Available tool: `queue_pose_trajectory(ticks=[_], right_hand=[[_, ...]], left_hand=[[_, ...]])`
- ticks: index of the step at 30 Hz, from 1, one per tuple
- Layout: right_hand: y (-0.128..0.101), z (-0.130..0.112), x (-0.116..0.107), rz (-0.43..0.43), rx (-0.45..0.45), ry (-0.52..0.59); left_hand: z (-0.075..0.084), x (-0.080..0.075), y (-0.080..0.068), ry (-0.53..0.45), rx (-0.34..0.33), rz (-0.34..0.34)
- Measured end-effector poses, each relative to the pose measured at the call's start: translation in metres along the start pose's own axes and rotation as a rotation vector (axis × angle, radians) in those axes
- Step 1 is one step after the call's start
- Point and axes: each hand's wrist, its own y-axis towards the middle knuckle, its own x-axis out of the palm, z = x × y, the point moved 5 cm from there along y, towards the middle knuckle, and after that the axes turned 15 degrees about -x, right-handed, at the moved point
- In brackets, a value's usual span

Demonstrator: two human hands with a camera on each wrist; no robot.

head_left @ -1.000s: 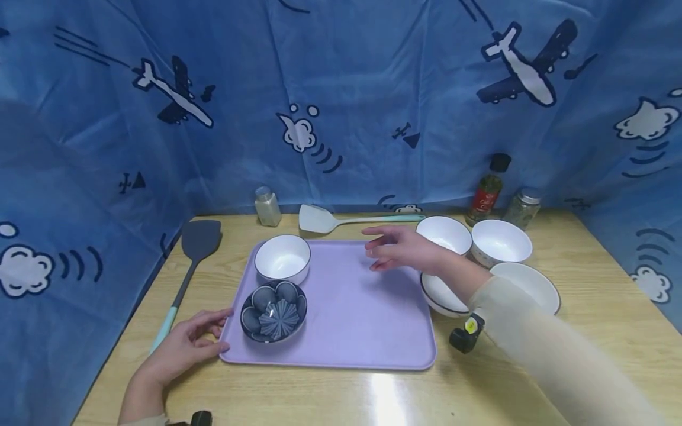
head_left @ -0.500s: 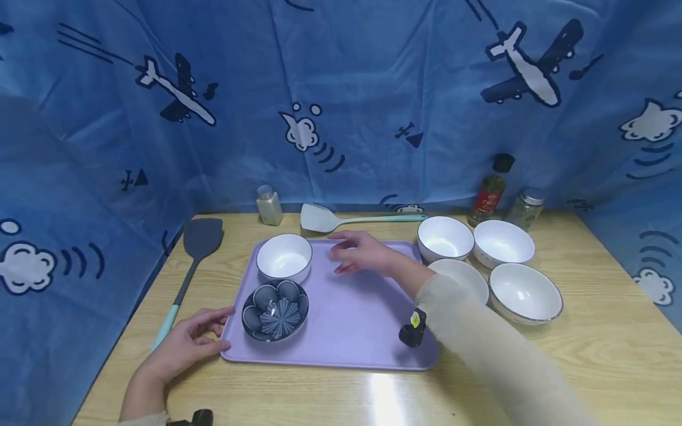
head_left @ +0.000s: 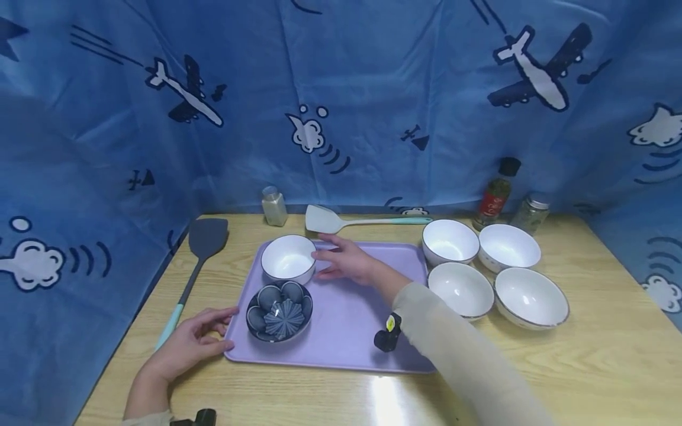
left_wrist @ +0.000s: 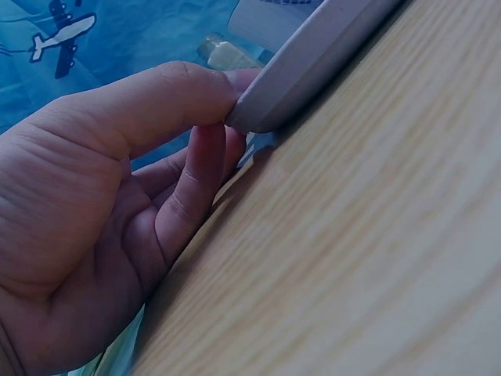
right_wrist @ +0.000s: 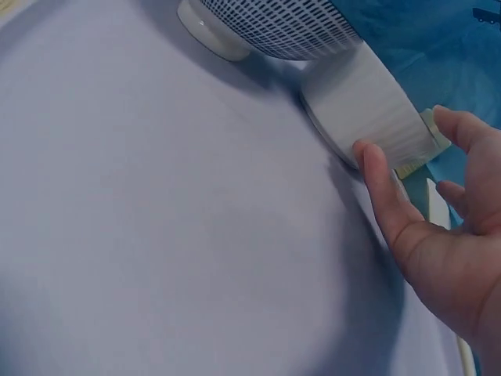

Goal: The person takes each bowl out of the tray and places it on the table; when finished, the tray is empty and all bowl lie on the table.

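A purple tray [head_left: 367,331] lies on the table, and my left hand [head_left: 187,342] holds its left edge. In the left wrist view the thumb is on the tray's rim [left_wrist: 313,59] and curled fingers are beneath it. On the tray's back left stands a white bowl with a dark rim [head_left: 288,258]. In front of it is a dark blue patterned bowl [head_left: 279,312]. My right hand [head_left: 343,260] is at the white bowl's right side, fingers spread and fairly straight. The right wrist view shows its thumb right at the bowl's wall [right_wrist: 360,102], other fingers beyond the rim.
Several white bowls [head_left: 461,290] cluster right of the tray. A grey spatula [head_left: 208,239] lies at the left, a white spatula [head_left: 325,220] behind the tray. A small jar [head_left: 274,207], a red-labelled bottle [head_left: 492,198] and a lidded jar [head_left: 531,213] stand along the blue curtain [head_left: 362,106].
My right hand has moved left across the tray, from near the white bowls at the right to the white bowl on the tray. The left hand has stayed at the tray's edge.
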Motion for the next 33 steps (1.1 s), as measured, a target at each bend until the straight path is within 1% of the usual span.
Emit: queue_pose_trajectory(ticks=[3,7,13,17,24,27,30,33], right_hand=[[0.002,0.005,0.005,-0.002,0.02,0.034],[0.001,0.009,0.006,-0.012,0.025,0.032],[0.0,0.009,0.014,-0.044,-0.002,0.027],[0.0,0.009,0.019,-0.046,-0.008,0.042],[0.0,0.012,0.021,0.046,-0.027,0.094],[-0.003,0.012,0.02,0.071,-0.036,0.107],[-0.006,0.012,0.019,0.091,-0.032,0.113],[-0.01,0.008,0.015,0.13,-0.021,0.121]], left_hand=[[-0.001,-0.001,0.0,0.016,-0.012,0.008],[0.0,0.0,0.001,0.027,-0.025,0.015],[0.002,-0.002,0.001,0.024,-0.033,0.02],[0.001,-0.001,0.0,0.023,-0.034,0.018],[0.002,-0.001,0.001,0.022,-0.024,0.018],[0.001,0.0,0.001,0.01,-0.02,0.01],[0.0,0.0,0.001,0.005,-0.03,0.007],[0.001,0.0,0.001,-0.002,-0.034,0.003]])
